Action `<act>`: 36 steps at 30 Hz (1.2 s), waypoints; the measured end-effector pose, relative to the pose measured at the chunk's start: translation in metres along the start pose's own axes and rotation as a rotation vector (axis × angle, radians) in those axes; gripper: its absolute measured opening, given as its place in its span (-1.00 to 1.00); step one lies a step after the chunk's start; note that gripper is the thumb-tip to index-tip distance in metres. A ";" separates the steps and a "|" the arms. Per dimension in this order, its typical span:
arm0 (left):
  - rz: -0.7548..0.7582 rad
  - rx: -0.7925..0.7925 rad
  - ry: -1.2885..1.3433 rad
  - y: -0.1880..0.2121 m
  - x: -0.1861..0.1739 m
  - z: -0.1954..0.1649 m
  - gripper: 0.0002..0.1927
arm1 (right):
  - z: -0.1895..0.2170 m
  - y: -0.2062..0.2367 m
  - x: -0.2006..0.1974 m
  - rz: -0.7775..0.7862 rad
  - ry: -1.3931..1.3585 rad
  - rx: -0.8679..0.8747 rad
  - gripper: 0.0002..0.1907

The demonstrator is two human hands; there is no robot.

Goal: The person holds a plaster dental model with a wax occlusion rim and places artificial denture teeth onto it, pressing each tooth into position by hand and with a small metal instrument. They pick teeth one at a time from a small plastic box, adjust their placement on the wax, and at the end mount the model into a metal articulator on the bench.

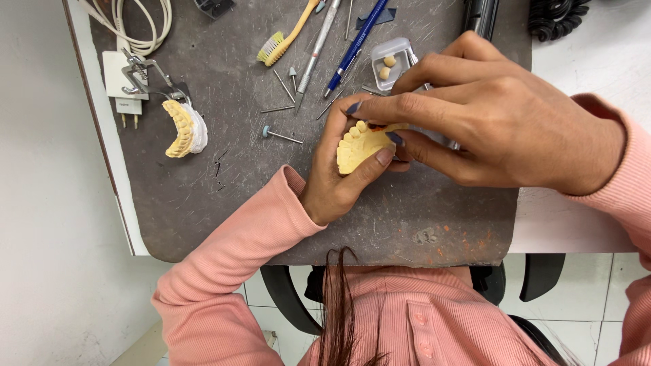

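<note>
My left hand (pixel 339 177) grips a yellow plaster dental cast (pixel 358 148) over the middle of the dark grey work mat (pixel 224 203), thumb and fingers wrapped around its sides. My right hand (pixel 502 118) reaches in from the right and presses its fingertips on the cast's tooth row, where a bit of orange material shows. A thin metal instrument seems to lie under the right hand's fingers, mostly hidden.
A second yellow cast (pixel 182 129) on a metal articulator sits at the mat's left. A small toothbrush (pixel 281 42), a blue pen (pixel 356 47), metal hand tools, loose burs (pixel 279 134) and a small clear box with teeth (pixel 390 62) lie at the back. A white cable (pixel 139 24) coils at top left.
</note>
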State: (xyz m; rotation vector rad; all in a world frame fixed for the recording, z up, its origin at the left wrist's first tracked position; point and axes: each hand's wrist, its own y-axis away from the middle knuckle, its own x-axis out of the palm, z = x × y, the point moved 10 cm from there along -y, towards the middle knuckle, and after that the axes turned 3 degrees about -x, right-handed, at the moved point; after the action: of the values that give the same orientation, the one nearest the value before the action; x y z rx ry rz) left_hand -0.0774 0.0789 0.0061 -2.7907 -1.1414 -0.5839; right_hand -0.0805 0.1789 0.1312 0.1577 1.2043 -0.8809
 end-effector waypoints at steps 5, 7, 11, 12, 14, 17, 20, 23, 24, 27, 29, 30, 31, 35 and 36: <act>-0.003 -0.011 0.016 0.000 0.000 0.004 -0.45 | 0.001 -0.003 0.000 0.013 0.005 0.010 -0.40; -0.007 -0.016 0.040 0.000 -0.001 0.006 -0.44 | 0.002 -0.001 0.003 0.009 -0.049 -0.015 -0.40; -0.042 -0.001 0.059 0.000 -0.006 0.011 -0.44 | -0.019 0.015 -0.006 -0.074 -0.023 0.083 -0.56; -0.068 0.028 0.047 0.001 -0.009 0.009 -0.47 | -0.031 0.022 -0.011 -0.113 0.031 0.166 -0.62; -0.120 0.093 0.021 0.003 -0.015 0.003 -0.53 | -0.054 0.032 -0.016 -0.165 0.134 0.285 -0.73; -0.161 0.202 -0.080 0.009 -0.021 -0.012 -0.56 | -0.072 0.036 -0.006 -0.162 0.203 0.347 -0.75; -0.217 0.241 -0.098 0.014 -0.026 -0.019 -0.57 | -0.067 0.029 0.010 -0.086 0.172 0.289 -0.48; -0.245 0.256 -0.106 0.015 -0.028 -0.021 -0.58 | -0.058 0.023 0.016 -0.028 0.236 0.281 -0.34; -0.246 0.260 -0.110 0.015 -0.028 -0.022 -0.58 | -0.059 0.021 0.018 -0.005 0.229 0.303 -0.33; -0.223 0.250 -0.123 0.014 -0.026 -0.021 -0.59 | -0.057 0.018 0.019 -0.001 0.243 0.302 -0.33; -0.209 0.240 -0.142 0.013 -0.025 -0.021 -0.60 | -0.055 0.019 0.018 -0.031 0.265 0.274 -0.35; -0.206 0.235 -0.149 0.013 -0.025 -0.020 -0.60 | -0.054 0.020 0.019 -0.051 0.273 0.260 -0.36; -0.208 0.229 -0.151 0.013 -0.025 -0.019 -0.60 | -0.054 0.020 0.021 -0.064 0.287 0.250 -0.38; -0.198 0.229 -0.162 0.009 -0.023 -0.016 -0.61 | -0.057 0.021 0.031 -0.107 0.350 0.216 -0.49; -0.203 0.225 -0.154 0.009 -0.024 -0.015 -0.61 | -0.057 0.022 0.032 -0.125 0.353 0.206 -0.51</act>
State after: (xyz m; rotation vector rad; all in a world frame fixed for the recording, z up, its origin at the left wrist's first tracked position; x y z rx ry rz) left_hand -0.0913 0.0538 0.0117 -2.5830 -1.4328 -0.2374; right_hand -0.1053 0.2078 0.0740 0.4226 1.4603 -1.1186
